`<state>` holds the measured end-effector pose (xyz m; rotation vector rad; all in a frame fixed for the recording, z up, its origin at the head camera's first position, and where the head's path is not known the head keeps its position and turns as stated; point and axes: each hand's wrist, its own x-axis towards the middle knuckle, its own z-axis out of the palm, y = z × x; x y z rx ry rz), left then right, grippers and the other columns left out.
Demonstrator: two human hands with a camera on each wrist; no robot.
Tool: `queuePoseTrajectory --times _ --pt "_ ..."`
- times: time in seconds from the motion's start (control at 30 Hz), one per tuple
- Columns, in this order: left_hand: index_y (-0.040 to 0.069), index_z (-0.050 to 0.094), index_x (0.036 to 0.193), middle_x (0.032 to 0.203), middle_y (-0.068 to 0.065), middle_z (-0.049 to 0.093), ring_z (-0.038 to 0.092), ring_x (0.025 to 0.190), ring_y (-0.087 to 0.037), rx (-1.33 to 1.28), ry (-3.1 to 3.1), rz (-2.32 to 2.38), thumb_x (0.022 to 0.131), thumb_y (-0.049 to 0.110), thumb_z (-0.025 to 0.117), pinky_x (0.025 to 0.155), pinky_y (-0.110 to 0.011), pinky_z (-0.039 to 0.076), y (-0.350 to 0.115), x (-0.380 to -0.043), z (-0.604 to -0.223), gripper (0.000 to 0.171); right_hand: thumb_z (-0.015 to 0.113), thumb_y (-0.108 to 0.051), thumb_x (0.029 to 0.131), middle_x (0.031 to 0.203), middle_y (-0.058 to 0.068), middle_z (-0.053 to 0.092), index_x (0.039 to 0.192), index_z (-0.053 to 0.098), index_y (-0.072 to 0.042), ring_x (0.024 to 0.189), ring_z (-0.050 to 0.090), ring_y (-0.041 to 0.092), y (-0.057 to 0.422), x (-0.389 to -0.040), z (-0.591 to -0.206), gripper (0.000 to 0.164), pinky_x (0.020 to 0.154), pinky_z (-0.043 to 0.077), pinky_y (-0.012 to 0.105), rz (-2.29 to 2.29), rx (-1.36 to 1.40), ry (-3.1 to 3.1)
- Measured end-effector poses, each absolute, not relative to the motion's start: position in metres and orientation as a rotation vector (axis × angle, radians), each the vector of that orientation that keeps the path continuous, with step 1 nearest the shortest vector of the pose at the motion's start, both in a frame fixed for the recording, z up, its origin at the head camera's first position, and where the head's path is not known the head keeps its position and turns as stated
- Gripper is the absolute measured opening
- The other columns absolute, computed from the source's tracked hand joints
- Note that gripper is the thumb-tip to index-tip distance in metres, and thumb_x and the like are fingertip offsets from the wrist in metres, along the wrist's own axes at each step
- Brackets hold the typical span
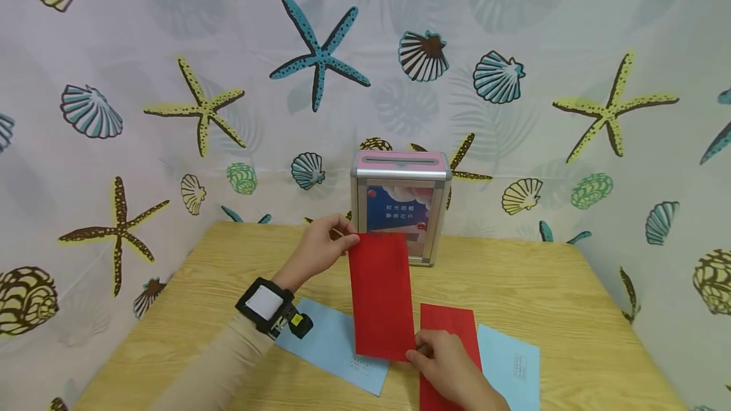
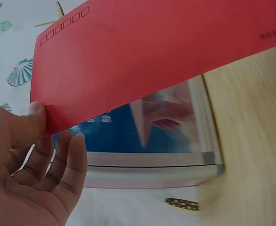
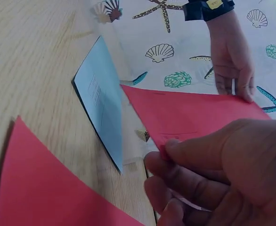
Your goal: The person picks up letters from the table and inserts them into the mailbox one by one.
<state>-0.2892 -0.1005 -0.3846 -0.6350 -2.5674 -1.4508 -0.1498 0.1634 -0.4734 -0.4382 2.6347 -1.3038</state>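
Note:
A red envelope is held up off the table between both hands, its long side running away from me. My left hand pinches its far left corner between thumb and fingers. At the near right corner, my right hand pinches the paper. In the left wrist view, a row of small printed boxes shows on the envelope. Just behind its far edge stands a silver-framed box with a pink top, a slot in that top and a blue picture on the front.
Another red envelope lies on the wooden table, partly under my right hand. A light blue envelope lies to its right. One more light blue envelope lies at the left, partly hidden by the raised one. A patterned cloth hangs behind.

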Motion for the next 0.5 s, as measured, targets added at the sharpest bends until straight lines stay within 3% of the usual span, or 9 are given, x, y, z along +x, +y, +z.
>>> queuePoseTrajectory --times 0.3,0.5 --pt "0.012 0.069 0.107 0.096 -0.004 0.071 0.067 0.082 -0.021 -0.769 -2.450 -1.366 0.097 0.014 0.072 0.069 -0.032 0.059 -0.097 -0.270 -0.333 0.011 0.068 -0.017 0.100 0.086 0.005 0.075 0.089 0.074 -0.012 0.074 0.066 0.008 0.159 -0.155 -0.457 0.013 0.065 0.052 0.022 -1.393 -0.483 2.719" --pt "0.011 0.070 0.106 0.097 -0.003 0.072 0.068 0.086 -0.018 -0.858 -2.399 -1.237 0.096 0.011 0.073 0.072 -0.033 0.061 -0.114 -0.255 -0.309 0.011 0.067 -0.018 0.101 0.086 -0.005 0.072 0.092 0.074 -0.013 0.081 0.065 0.007 0.148 -0.158 -0.444 0.013 0.072 0.055 0.024 -1.405 -0.569 2.723"
